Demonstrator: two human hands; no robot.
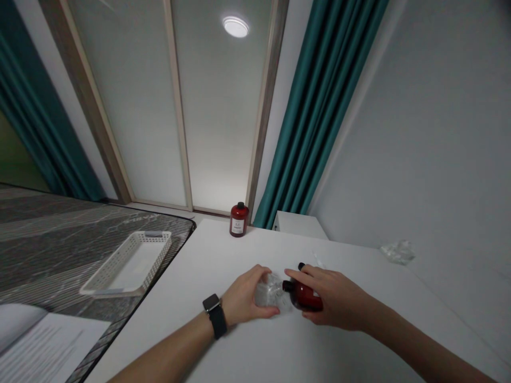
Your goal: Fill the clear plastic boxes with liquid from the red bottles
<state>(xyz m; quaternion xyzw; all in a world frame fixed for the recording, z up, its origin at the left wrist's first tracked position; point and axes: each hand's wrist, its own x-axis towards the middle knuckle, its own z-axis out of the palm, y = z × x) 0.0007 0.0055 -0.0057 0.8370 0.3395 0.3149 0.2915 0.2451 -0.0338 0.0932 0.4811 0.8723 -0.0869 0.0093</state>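
Observation:
My left hand [246,296], with a dark watch on the wrist, is curled around a clear, crinkled plastic piece [272,292]; whether it is a bag or a container I cannot tell. Beside it, my right hand [334,296] grips a dark red bottle [306,298] lying tilted, its black neck towards the clear plastic. A second black cap [301,265] shows just behind the right fingers; what it belongs to is hidden. Another red bottle [239,220] with a white label and black cap stands upright at the table's far edge.
The white table [223,351] reaches to the right wall. Crumpled clear plastic [398,251] lies by that wall. On the left, a white basket [155,264] and an open booklet [51,346] rest on a dark patterned surface. A white cabinet [300,224] stands behind the table.

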